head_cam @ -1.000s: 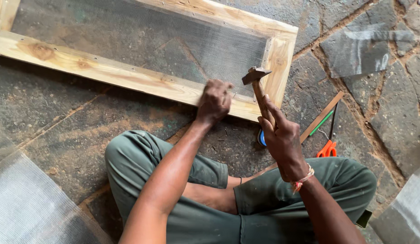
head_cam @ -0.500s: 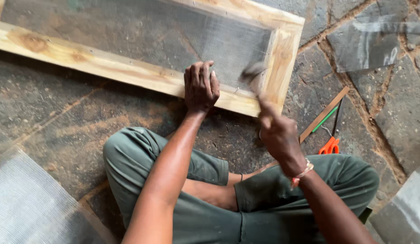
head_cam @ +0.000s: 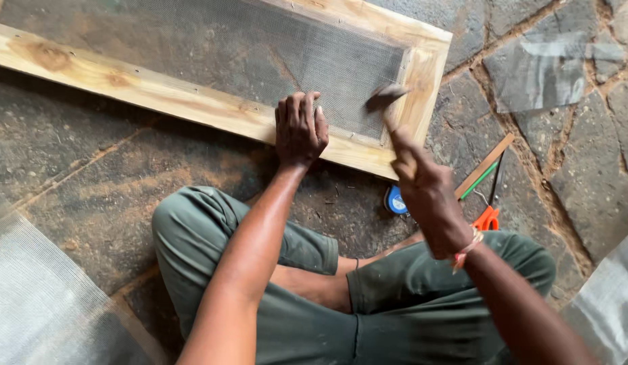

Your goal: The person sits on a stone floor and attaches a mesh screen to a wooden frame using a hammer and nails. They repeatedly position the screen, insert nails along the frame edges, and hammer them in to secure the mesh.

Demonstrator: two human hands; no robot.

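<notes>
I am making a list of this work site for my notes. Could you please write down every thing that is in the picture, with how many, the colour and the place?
wooden frame: one, pale wood, flat on the stone floor at top.
wire mesh: one sheet, grey, laid inside the frame.
hammer: one, dark blurred head, over the frame's right corner.
tape measure: one, blue, on the floor below the frame.
wooden strip: one, brown, on the floor at right.
orange-handled tool: one, beside the right knee.
loose mesh sheets: grey, at bottom left and at right.
left hand: pressing on the frame's lower rail.
right hand: gripping the hammer handle.
</notes>
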